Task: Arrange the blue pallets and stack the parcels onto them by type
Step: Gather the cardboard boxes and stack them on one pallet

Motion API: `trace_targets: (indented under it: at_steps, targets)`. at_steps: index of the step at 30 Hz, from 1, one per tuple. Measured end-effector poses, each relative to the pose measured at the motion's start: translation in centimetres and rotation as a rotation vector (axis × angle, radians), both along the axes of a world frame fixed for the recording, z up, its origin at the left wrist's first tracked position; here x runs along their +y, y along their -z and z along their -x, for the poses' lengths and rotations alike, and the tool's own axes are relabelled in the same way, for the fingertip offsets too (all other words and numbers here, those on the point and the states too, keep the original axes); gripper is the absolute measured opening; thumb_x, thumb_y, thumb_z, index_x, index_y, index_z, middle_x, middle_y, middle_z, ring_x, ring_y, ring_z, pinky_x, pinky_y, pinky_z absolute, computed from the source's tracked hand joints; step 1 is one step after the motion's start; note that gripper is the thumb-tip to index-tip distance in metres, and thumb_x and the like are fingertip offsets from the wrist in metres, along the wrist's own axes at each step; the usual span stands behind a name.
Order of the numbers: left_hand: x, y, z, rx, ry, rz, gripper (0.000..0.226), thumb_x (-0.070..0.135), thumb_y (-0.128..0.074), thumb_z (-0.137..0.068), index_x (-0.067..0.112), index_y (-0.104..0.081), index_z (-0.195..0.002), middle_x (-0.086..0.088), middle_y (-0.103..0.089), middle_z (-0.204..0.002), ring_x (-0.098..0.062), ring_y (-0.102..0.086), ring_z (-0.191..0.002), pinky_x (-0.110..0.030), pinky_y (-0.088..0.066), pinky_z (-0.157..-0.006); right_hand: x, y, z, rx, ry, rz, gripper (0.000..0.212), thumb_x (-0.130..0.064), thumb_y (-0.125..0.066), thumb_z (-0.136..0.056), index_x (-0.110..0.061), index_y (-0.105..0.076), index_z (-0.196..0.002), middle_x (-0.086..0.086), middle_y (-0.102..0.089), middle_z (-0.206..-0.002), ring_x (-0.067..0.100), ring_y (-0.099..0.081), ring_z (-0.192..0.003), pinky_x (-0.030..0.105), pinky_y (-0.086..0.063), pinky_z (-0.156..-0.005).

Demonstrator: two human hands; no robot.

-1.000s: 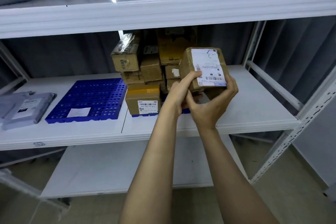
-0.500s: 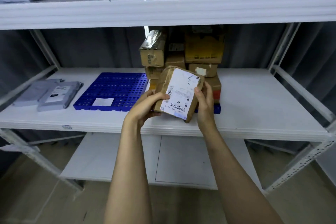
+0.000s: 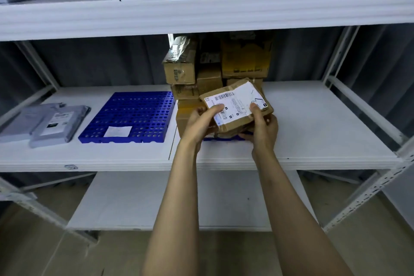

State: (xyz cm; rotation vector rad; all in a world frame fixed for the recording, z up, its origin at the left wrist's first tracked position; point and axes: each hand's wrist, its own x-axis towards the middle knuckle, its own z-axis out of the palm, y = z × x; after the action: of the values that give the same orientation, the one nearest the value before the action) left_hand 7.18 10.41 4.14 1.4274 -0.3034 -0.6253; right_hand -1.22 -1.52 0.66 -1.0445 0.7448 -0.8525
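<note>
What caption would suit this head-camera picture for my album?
Left hand and right hand hold a labelled parcel before stacked boxes, beside a blue pallet.

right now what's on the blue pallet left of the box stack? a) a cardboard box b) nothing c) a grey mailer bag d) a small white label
D: only a small white label lies on the blue pallet; the grey mailer bags sit beside it on the shelf.

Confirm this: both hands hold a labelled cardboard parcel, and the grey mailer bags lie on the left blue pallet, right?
Not quite. In the head view the grey mailer bags lie on the shelf beside the left blue pallet, not on it. The left hand and right hand do hold the labelled cardboard parcel.
</note>
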Motion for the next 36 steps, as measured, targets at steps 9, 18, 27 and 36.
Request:
trace_targets:
  at_steps: [9,18,27,36]
  targets:
    - [-1.3,-0.3,-0.6,-0.038,-0.085,0.028,0.039,0.033,-0.061,-0.092,0.015,-0.055,-0.125,0.004,-0.073,-0.099,-0.008,-0.07,-0.088,-0.022,-0.057,-0.073,-0.9,0.2,-0.4,-0.01,-0.079,0.045,0.062,-0.041,-0.072,-0.078,-0.016,-0.047,-0.129,0.002,-0.066,-0.117,0.021,-0.068,-0.102,0.036,-0.061,-0.071]
    - [2.1,-1.3,-2.7,-0.336,-0.145,-0.016,0.024,-0.001,-0.057,-0.087,0.008,-0.061,-0.109,0.002,-0.07,-0.101,-0.006,-0.066,-0.091,-0.013,-0.052,-0.063,0.0,1.0,-2.1,0.029,-0.294,0.262,0.055,-0.001,-0.065,-0.085,-0.017,-0.045,-0.134,0.001,-0.059,-0.124,0.015,-0.06,-0.111,0.02,-0.056,-0.074]
    - [3.5,-0.8,-4.4,-0.384,-0.171,0.013,0.027,-0.007,-0.054,-0.086,0.008,-0.06,-0.107,0.002,-0.068,-0.094,0.0,-0.064,-0.082,-0.011,-0.049,-0.061,0.0,0.6,-5.2,0.164,-0.321,0.488,0.064,-0.012,-0.072,-0.08,-0.021,-0.046,-0.138,0.0,-0.06,-0.13,0.018,-0.058,-0.118,0.041,-0.057,-0.088]
    - [3.2,-0.1,-5.3,-0.388,-0.183,0.041,0.027,-0.001,-0.053,-0.091,0.009,-0.059,-0.116,0.003,-0.067,-0.098,0.003,-0.066,-0.082,-0.011,-0.05,-0.063,0.0,-0.1,-7.3,0.194,-0.267,0.53,0.077,-0.044,-0.068,-0.06,-0.028,-0.051,-0.133,-0.004,-0.063,-0.125,0.016,-0.06,-0.115,0.047,-0.055,-0.091]
